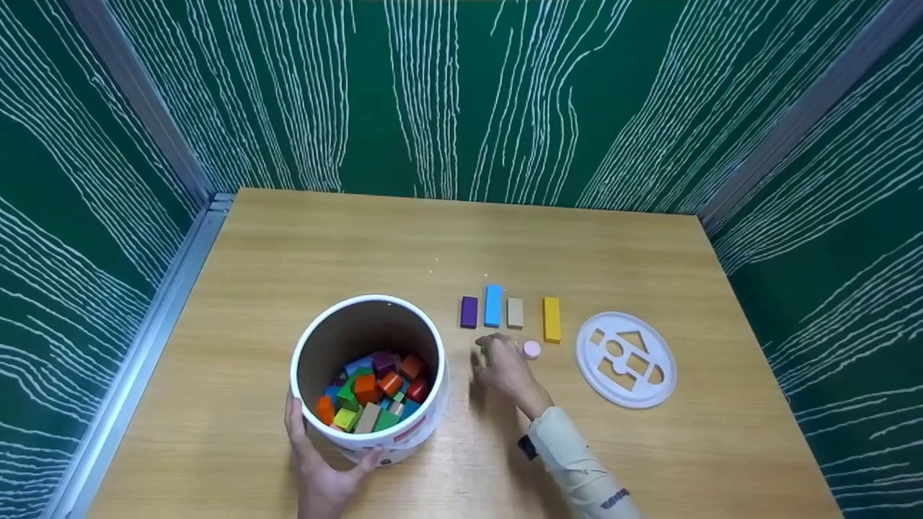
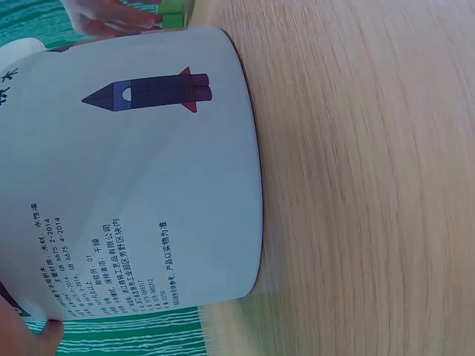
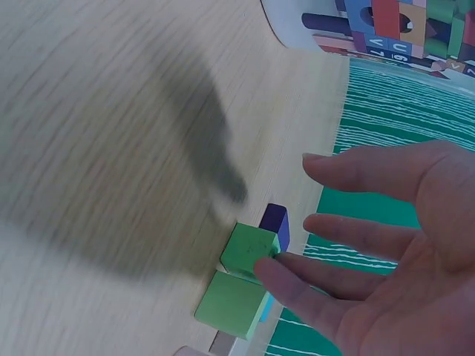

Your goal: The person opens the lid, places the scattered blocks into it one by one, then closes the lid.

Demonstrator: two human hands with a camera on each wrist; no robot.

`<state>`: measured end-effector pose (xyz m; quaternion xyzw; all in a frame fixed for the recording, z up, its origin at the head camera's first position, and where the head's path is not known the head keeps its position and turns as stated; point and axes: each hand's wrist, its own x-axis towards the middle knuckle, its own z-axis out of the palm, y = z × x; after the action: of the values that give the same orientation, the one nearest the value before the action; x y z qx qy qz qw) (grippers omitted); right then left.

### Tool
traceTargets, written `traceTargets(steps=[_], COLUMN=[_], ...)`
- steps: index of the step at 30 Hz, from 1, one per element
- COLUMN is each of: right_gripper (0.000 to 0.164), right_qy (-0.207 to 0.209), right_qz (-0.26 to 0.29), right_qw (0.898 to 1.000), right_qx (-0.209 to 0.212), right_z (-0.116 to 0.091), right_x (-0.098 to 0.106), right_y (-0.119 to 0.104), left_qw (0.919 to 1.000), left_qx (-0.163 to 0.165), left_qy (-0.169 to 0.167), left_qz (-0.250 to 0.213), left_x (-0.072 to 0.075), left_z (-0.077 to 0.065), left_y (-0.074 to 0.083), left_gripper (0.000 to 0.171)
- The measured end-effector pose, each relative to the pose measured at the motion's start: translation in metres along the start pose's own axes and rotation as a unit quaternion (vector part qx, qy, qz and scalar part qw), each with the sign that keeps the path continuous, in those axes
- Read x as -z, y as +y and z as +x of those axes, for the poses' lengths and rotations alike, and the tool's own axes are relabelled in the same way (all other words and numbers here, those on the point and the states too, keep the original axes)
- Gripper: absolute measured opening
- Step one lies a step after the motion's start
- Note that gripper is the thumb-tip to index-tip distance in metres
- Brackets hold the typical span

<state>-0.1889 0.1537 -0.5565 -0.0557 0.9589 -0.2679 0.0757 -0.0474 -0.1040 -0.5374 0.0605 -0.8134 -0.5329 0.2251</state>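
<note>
A white bucket [image 1: 431,432] full of coloured wooden blocks [image 1: 366,389] stands left of centre. My left hand [image 1: 323,468] holds its near side, fingers along the left wall and thumb at the front. The bucket's printed side [image 2: 156,170] fills much of the left wrist view. My right hand [image 1: 508,371] is over the table, right of the bucket, its fingers extended. In the right wrist view, a fingertip touches or nearly touches a green block [image 3: 250,248], beside a second green block [image 3: 231,304]. Both are mostly hidden under the hand from above.
Behind the right hand lie a purple block [image 1: 469,312], a blue block [image 1: 493,305], a beige block [image 1: 515,313] and a yellow block [image 1: 551,319]. A pink round block [image 1: 531,350] sits beside the hand. Farther right lies a white lid [image 1: 590,360] with shaped holes. Green walls surround the table.
</note>
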Motion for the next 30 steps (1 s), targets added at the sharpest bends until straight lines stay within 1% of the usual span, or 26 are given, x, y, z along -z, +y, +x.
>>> traceTargets(steps=[4, 8, 15, 21, 25, 30], right_gripper=[0.041, 0.042, 0.037, 0.033, 0.033, 0.033], right_qy=[-0.006, 0.003, 0.03, 0.023, 0.01, 0.006], right_qz=[-0.011, -0.02, -0.045, -0.036, -0.02, -0.003], right_qw=[1.0, 1.0, 0.998, 0.999, 1.0, 1.0], right_qx=[-0.011, -0.014, 0.014, 0.012, -0.004, -0.012], right_z=[0.0, -0.0002, -0.0012, -0.0019, -0.002, -0.0021], right_x=[0.0002, -0.0021, -0.0065, -0.0084, -0.0085, -0.0078], right_y=[0.0, 0.0014, 0.0055, 0.0061, 0.0064, 0.0081], left_qw=[1.0, 1.0, 0.9998, 0.9999, 0.9999, 1.0], left_qx=[-0.004, 0.003, -0.016, -0.013, -0.011, -0.007], left_qy=[-0.002, -0.006, -0.001, -0.007, -0.004, -0.004], left_qz=[-0.001, -0.002, -0.008, 0.001, 0.005, 0.006], left_x=[0.0002, -0.0004, -0.0005, -0.0007, -0.0006, -0.0003], left_z=[0.001, 0.0015, 0.0, 0.0006, 0.0002, 0.0003], left_y=[0.0008, -0.0005, -0.0044, -0.0047, -0.0038, -0.0027], left_gripper=[0.113, 0.114, 0.116, 0.115, 0.116, 0.117])
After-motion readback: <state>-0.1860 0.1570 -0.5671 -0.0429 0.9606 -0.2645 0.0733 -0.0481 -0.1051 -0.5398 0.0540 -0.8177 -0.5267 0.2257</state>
